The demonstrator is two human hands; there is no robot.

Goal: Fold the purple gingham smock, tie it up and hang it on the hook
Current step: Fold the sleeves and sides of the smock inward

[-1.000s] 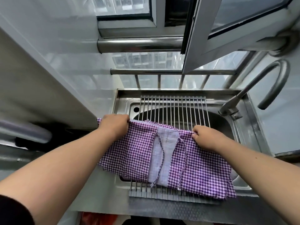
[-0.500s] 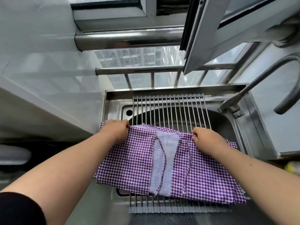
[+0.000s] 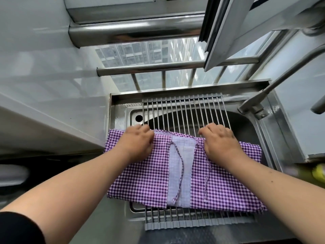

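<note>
Folding stage, judged not finished. Lying flat on the rack (image 3: 184, 110) over the sink (image 3: 274, 131), in the lower middle of the frame, the smock (image 3: 146, 176): both side flaps already turned in, pale inside strip showing at center. Hanging loose down that strip, two strings (image 3: 181, 175), not yet tied. Resting on the far edge of the cloth, left hand (image 3: 139, 143) and right hand (image 3: 219, 141), fingers curled over the hem, seeming to pinch it; how firm the hold is, cannot tell. Left to do, probably: more folding toward the near side, tying the strings, hanging. No hook seen anywhere in view.
</note>
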